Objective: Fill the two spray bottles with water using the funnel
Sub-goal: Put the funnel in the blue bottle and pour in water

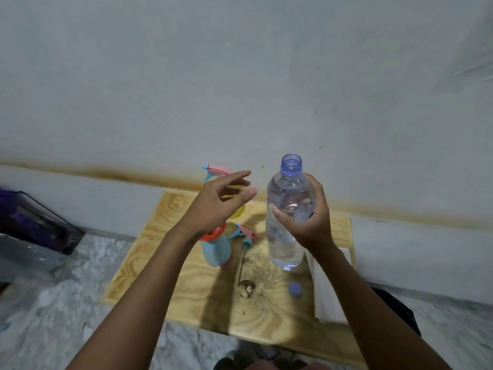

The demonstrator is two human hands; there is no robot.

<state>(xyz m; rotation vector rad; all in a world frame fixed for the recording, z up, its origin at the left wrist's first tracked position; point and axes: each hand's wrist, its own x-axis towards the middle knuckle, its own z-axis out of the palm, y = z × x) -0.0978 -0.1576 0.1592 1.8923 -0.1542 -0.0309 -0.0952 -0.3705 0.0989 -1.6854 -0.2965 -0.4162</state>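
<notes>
My right hand (309, 222) grips a clear water bottle (286, 241), uncapped, upright and held above the wooden board (149, 257). My left hand (218, 204) hovers open, fingers spread, above a blue spray bottle (216, 252) that carries an orange funnel (213, 235) in its neck. A detached pink and blue spray head (244, 233) lies on the board beside it. A second spray head (213, 170) shows behind my left hand, and the yellow bottle (237, 212) under it is mostly hidden. The blue cap (295, 288) rests on the board.
A folded white cloth (325, 295) lies along the board's right side. A dark transparent box (37, 225) stands at the left on the marbled floor (66, 303). Crumbs and a brown stain (246, 287) mark the board's middle. A wall rises close behind.
</notes>
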